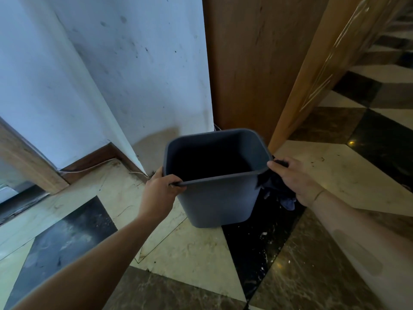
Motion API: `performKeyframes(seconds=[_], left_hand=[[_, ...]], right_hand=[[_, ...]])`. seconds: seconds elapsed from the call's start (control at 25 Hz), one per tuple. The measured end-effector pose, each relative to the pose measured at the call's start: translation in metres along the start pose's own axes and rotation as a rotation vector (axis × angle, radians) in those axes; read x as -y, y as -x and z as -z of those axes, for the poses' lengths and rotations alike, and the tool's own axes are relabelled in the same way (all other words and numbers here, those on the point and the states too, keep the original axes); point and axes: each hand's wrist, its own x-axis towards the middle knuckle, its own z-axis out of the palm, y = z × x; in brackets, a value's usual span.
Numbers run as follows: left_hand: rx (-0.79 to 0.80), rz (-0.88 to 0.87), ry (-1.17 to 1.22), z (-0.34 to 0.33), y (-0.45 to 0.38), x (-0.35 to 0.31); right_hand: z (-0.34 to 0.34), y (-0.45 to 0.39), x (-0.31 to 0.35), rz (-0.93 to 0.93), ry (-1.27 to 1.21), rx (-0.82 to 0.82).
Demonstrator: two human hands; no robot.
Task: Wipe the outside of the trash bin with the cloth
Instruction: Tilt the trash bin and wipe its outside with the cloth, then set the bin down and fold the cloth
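Observation:
A dark grey rectangular trash bin [220,202] stands upright on the patterned floor, its inside dark and apparently empty. My left hand [159,190] grips the bin's near left rim corner, fingers curled over the edge. My right hand [297,180] holds a dark blue cloth [278,189] pressed against the bin's right outer side, just under the rim. Part of the cloth hangs down below my palm; the rest is hidden behind my hand.
A stained white wall corner [143,86] rises behind the bin on the left. A brown wooden door frame [252,63] and an open wooden door [312,74] stand close behind on the right. A thin cable [89,167] runs along the brown skirting.

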Motion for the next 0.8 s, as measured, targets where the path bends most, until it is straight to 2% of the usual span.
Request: performKeyframes(seconds=[0.2, 0.36, 0.64, 0.8], left_hand=[[-0.006, -0.062, -0.08, -0.003, 0.007, 0.014], [-0.021, -0.07, -0.102, -0.002, 0.006, 0.017], [0.042, -0.058, -0.079, 0.004, 0.01, 0.02], [0.132, 0.09, -0.166, 0.032, 0.009, 0.011]], right_hand=[[-0.006, -0.002, -0.012, 0.085, 0.126, -0.014], [-0.008, 0.0, -0.008, 0.091, 0.099, -0.025], [0.0, 0.011, -0.001, 0.068, 0.117, -0.018], [0.025, 0.019, 0.032, 0.069, 0.017, -0.149]])
